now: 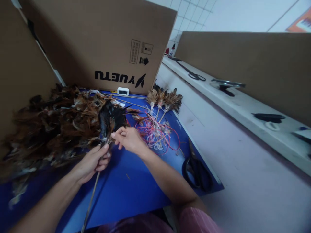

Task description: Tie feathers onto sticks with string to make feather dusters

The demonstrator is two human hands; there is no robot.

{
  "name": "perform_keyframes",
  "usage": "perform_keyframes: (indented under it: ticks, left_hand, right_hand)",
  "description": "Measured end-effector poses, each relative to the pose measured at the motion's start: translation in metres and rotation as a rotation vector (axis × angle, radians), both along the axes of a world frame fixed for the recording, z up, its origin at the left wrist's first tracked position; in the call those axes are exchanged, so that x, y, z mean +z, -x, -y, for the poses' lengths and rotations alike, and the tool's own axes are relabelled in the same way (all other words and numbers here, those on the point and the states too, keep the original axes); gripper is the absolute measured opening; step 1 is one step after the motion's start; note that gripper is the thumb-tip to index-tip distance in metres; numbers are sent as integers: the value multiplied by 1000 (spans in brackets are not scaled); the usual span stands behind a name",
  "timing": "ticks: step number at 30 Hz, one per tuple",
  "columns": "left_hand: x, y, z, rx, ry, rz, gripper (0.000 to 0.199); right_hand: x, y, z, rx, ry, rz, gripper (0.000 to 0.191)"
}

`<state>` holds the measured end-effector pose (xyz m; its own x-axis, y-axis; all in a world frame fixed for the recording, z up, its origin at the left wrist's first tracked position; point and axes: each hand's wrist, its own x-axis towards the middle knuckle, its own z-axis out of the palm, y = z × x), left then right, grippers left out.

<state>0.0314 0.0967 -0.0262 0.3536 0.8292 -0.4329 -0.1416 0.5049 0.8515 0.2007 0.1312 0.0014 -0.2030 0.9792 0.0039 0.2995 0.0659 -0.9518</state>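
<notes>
My left hand [96,161] is closed around a thin stick [91,197] that runs down toward the table's front edge. Dark feathers [113,116] fan out from the stick's upper end, just above my hands. My right hand [125,139] is beside the base of these feathers, thumb and fingertips pinched together; what they hold is too small to make out. A large heap of brown feathers [65,123] lies to the left. Right of my right hand is a tangle of pink and white string [157,134].
Three small feather bundles on sticks [160,98] lie at the back of the blue table [136,194]. Black scissors [196,171] rest near its right edge. A small white digital device [123,91] stands before a cardboard box [97,38]. Tools lie on a white ledge [233,106] at right.
</notes>
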Motion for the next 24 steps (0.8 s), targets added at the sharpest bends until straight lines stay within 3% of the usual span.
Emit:
perform_keyframes:
  ticks: [4,7,9,16,20,24]
  left_hand:
    - [1,4,-3,8,-7,2,43]
    - [0,6,-5,19,-18,-7,43]
    - [-1,8,-7,26,-23,-8,43]
    - [-1,12,-13,70,-34,-15,47]
    - [0,13,-14,91,-29,-12,47]
    - [0,13,-16,100,-22,2,46]
  right_hand:
    - [3,-47,-36,-214,-147,122,19]
    - [1,-80,-76,-364,-291,487,11]
    - [-2,-92,-102,-356,-296,721,16]
    - [-13,-66,-162,-247,-251,848,25]
    - [-21,-50,-182,-243,-173,840,21]
    - [-25,-52,-190,-233,-111,743,9]
